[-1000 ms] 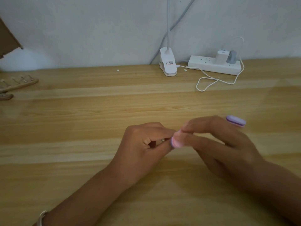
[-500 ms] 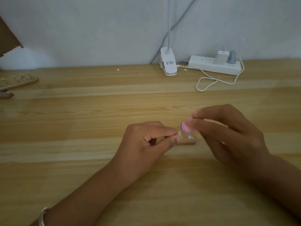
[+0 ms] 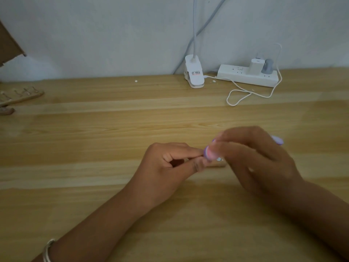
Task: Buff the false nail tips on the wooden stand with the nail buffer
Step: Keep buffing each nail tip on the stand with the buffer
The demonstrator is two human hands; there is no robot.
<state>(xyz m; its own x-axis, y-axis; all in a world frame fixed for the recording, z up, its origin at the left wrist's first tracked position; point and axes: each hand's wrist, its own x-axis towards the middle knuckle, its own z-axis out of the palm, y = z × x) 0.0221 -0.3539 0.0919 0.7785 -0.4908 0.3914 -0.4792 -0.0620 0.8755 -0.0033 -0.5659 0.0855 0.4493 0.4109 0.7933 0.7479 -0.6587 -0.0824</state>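
Near the middle of the tabletop [image 3: 94,140], a little toward its right edge, the left hand [image 3: 168,165] is curling its fingers and its grip is pinching the left end of a small wooden stand [image 3: 217,164] between thumb and forefinger, holding it down on the wood. Most of the stand is lying hidden under the two hands, with only a short stretch showing between them, and one pale false nail tip [image 3: 219,159] is showing on it. The right hand [image 3: 255,159], blurred, is closing its grip around the nail buffer [image 3: 208,153], whose pink and purple end is touching the left forefinger's tip just above the stand, while its other purple end is sticking out past the knuckles toward the right edge. A silver bracelet [image 3: 48,250] is sitting on the left wrist. Along the far edge, a white clip lamp [image 3: 194,75] is standing beside a white power strip [image 3: 245,75], and a white cable [image 3: 243,94] is looping in front of them. At the left edge, two more wooden stands [image 3: 22,96] are lying with tips on them.
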